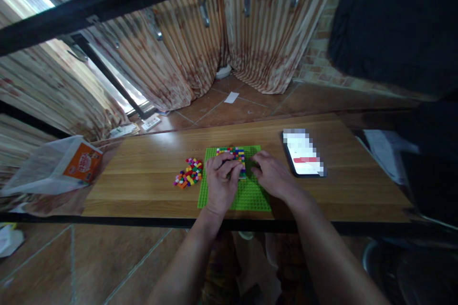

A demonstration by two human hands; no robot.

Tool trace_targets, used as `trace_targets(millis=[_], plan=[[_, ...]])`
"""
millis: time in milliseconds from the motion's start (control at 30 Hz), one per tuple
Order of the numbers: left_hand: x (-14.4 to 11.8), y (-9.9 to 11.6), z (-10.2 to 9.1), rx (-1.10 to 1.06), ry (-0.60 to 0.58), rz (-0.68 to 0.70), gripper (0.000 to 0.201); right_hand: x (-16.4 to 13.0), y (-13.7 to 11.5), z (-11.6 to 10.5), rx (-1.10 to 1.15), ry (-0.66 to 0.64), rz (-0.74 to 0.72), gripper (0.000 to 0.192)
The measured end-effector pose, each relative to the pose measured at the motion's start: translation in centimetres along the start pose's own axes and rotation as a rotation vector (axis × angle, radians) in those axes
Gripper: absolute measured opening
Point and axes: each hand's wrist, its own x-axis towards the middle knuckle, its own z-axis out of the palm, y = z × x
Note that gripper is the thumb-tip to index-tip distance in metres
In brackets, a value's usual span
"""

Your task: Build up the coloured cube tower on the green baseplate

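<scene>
The wooden worktop (150, 171) carries a green baseplate (250, 195) near its front edge. A block of small coloured bricks (232, 154) fills only the plate's far strip; the near studs are bare, so by my judgement most of the filling is left. Left of the plate lies a loose pile of bricks (189, 173); right of it, a phone (304, 155). Bare wood lies open beyond both. The left hand (221, 178) rests on the plate, fingers curled down onto the block's near edge. The right hand (272, 174) lies flat just beside it; whether either pinches a brick I cannot tell.
</scene>
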Motion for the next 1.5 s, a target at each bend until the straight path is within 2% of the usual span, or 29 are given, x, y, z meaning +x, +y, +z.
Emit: trace_targets(millis=[300, 567, 867, 1267, 1433, 1500], plan=[[0.4, 0.5, 0.1, -0.043, -0.004, -0.033, 0.002, -0.1, -0.2, -0.2, -0.003, 0.012, -0.011, 0.028], [0.9, 0.6, 0.3, -0.116, 0.004, -0.067, 0.009, -0.1, -0.1, -0.2, -0.011, 0.008, -0.001, 0.027], [1.1, 0.8, 0.1, -0.139, -0.027, -0.07, 0.013, 0.0, -0.2, 0.0, -0.014, 0.011, 0.001, 0.027], [1.2, 0.4, -0.3, -0.153, -0.091, -0.056, 0.008, 0.4, -0.1, 0.3, -0.063, 0.029, 0.014, 0.026], [1.7, -0.1, -0.7, -0.213, -0.133, -0.053, 0.022, 0.5, 0.0, 0.4, -0.051, 0.03, 0.012, 0.028], [1.7, -0.1, -0.7, -0.228, -0.125, -0.068, 0.021, 0.5, 0.0, 0.4, -0.053, 0.029, 0.014, 0.028]])
